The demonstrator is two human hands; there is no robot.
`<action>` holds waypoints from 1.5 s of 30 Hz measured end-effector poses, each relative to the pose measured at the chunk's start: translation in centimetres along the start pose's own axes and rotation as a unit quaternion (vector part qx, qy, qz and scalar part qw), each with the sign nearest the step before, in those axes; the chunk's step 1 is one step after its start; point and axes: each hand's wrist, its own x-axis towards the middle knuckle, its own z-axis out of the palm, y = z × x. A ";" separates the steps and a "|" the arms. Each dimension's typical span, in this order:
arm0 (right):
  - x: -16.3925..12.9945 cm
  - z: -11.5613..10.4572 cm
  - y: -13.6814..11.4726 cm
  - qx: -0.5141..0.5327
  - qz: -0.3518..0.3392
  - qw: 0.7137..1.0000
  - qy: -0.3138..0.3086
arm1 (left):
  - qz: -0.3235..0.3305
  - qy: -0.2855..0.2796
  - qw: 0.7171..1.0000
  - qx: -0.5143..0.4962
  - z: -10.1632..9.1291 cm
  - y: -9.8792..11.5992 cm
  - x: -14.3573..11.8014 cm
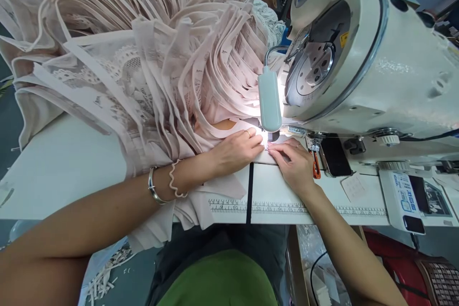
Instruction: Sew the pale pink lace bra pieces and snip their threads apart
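Guiding pale cloth (238, 127) under the sewing machine (362, 62) seems, from where I stand, the step in hand; the next move calls for keeping its edge flat. The cloth lies by the lamp (270, 100), right at both hands' fingers. The right hand (294, 160) pinches its edge; the left hand (238, 153) curls onto it, gripping or just pressing, I can't tell.

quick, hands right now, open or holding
Left hand: half-curled on pale fabric; grip unclear.
Right hand: partly curled near the lamp; grip unclear.
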 end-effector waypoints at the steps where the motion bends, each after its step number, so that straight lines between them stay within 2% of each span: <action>1: -0.1 -0.1 0.2 0.005 -0.015 1.000 -0.003 | -0.005 0.006 1.000 -0.005 0.1 -0.1 -0.1; 7: -0.4 -0.7 0.8 0.015 -0.089 0.996 -0.021 | -0.001 0.038 0.999 -0.013 0.7 -0.2 0.0; 11: -0.6 -0.8 1.0 -0.014 -0.101 0.993 -0.054 | 0.000 0.025 1.000 -0.014 0.6 0.0 0.2; 16: -0.6 -0.7 0.8 -0.024 -0.067 0.995 -0.070 | -0.037 0.017 0.998 -0.041 -0.4 -0.3 -0.2; 20: -0.6 -0.6 0.8 -0.031 -0.029 0.996 -0.077 | -0.030 -0.013 0.996 -0.084 -0.7 -0.8 -0.6; 28: -0.7 -0.3 1.0 -0.033 -0.066 0.995 -0.068 | -0.029 -0.025 0.992 -0.117 -0.1 -1.3 -0.6; 38: -0.8 0.0 1.2 -0.061 -0.057 0.990 -0.113 | -0.061 -0.037 0.987 -0.144 0.1 -1.9 -0.3; 45: -0.5 0.3 1.3 -0.088 -0.035 0.986 -0.136 | -0.077 -0.011 0.990 -0.115 -0.3 -1.6 0.1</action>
